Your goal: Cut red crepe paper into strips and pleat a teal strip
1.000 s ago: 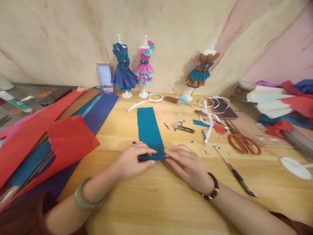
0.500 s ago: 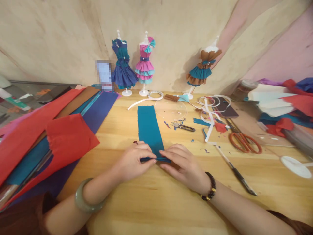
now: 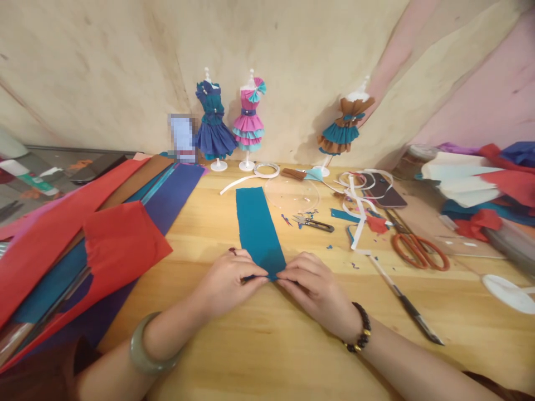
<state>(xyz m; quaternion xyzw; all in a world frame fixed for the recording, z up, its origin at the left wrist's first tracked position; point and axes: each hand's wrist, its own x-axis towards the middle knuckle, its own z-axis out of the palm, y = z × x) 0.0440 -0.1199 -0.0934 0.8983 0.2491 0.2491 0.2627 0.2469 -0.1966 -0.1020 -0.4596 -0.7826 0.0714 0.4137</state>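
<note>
Teal paper strip [image 3: 258, 231] — 1 — pinched at its near end by 2 hands, left [image 3: 225, 281] and right [image 3: 311, 287].

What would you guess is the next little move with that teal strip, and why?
Probably another narrow fold upward. Both hands, left hand and right hand, pinch the near end of the teal paper strip, where folds seem gathered, while the rest lies flat on the wooden table.

Paper strip [image 3: 258, 228] lies mid-table [image 3: 259, 345], near end between both hands. Sheets of paper [image 3: 83, 234] stacked off to the left. Three little dress dolls [image 3: 248, 120] stand at the far edge. Snips [image 3: 314, 224], scissors [image 3: 418, 250] and a craft knife [image 3: 403, 303] sit right of the strip.
</note>
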